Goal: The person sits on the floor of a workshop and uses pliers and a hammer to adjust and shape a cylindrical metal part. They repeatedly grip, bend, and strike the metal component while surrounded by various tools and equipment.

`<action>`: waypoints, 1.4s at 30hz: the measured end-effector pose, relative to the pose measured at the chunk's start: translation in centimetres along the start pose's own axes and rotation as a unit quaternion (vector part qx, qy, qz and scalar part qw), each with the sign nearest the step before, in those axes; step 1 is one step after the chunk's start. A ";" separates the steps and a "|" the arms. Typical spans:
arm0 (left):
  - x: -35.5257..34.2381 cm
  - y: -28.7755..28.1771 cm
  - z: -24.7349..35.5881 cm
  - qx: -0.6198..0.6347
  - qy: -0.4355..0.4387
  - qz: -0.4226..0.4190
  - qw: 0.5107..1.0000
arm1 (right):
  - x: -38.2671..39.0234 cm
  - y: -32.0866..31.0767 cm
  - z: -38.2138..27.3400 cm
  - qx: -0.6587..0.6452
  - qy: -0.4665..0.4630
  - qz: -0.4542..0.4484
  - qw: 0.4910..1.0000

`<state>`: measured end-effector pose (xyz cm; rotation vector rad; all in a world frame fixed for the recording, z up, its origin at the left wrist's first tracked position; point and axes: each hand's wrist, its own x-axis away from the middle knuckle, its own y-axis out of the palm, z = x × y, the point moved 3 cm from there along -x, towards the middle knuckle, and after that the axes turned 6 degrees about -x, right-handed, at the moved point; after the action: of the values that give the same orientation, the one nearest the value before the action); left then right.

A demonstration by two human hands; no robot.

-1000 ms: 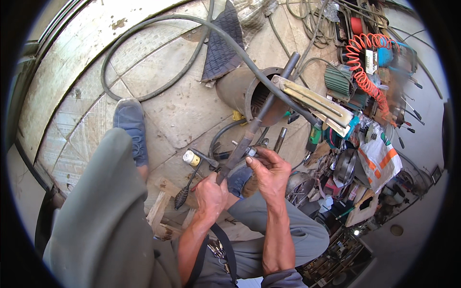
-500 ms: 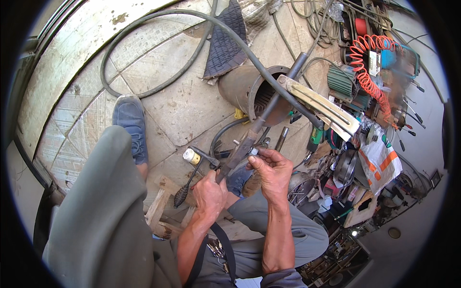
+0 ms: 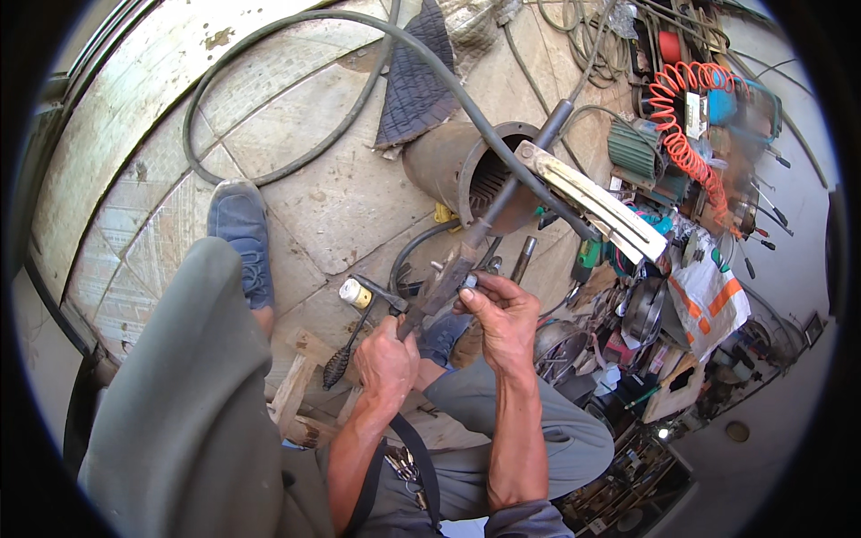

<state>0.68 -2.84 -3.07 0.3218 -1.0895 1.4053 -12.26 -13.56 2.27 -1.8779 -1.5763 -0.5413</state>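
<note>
My left hand (image 3: 387, 360) is closed around the lower end of a worn metal bar-like piece (image 3: 451, 276), which slants up and away to the right. Beyond it the piece runs into a dark tubular handle (image 3: 511, 193), then a cable. At its right side, my right hand (image 3: 505, 314) pinches a small bolt head or nut (image 3: 469, 282) between thumb and fingertips. A short stud sticks out on the opposite side. Just left of my left hand is a chipping hammer (image 3: 336, 366) with a coiled-wire handle, beside a small whitish-yellow cylinder (image 3: 354, 293).
A hollow metal motor housing (image 3: 439, 166) lies ahead on the tiles. Over it passes a thick black cable (image 3: 448, 81), near a pale grooved clamp-like piece (image 3: 596, 202). A dark quilted cloth (image 3: 417, 85) is behind. Tools, a green motor (image 3: 632, 148) and an orange coiled hose (image 3: 691, 125) crowd the right.
Both hands and the metal piece have shifted very slightly left within the picture, as has the whole scene. The right fingers still pinch at the same bolt head or nut.
</note>
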 end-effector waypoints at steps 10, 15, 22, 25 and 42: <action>-0.1 0.4 0.0 0.018 -0.001 0.011 1.000 | -0.1 0.3 0.0 -0.041 0.002 -0.020 0.999; -0.2 0.7 -0.2 0.034 -0.004 0.010 0.999 | -0.4 0.0 0.3 -0.059 0.017 -0.034 0.998; -0.3 0.9 -0.6 0.038 -0.006 0.009 0.999 | -0.3 -0.4 0.7 -0.073 0.018 -0.044 0.996; -0.3 0.9 -0.6 0.035 -0.012 0.003 0.999 | -0.4 -0.3 0.6 -0.063 0.018 -0.042 0.997; 0.8 0.6 -0.2 0.116 -0.008 -0.050 0.992 | 2.2 -3.2 4.9 -0.165 0.013 0.039 0.985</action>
<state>0.07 -2.08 -2.82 0.5491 -0.9112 1.4446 -15.28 -8.26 0.79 -2.1553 -1.4563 -0.8309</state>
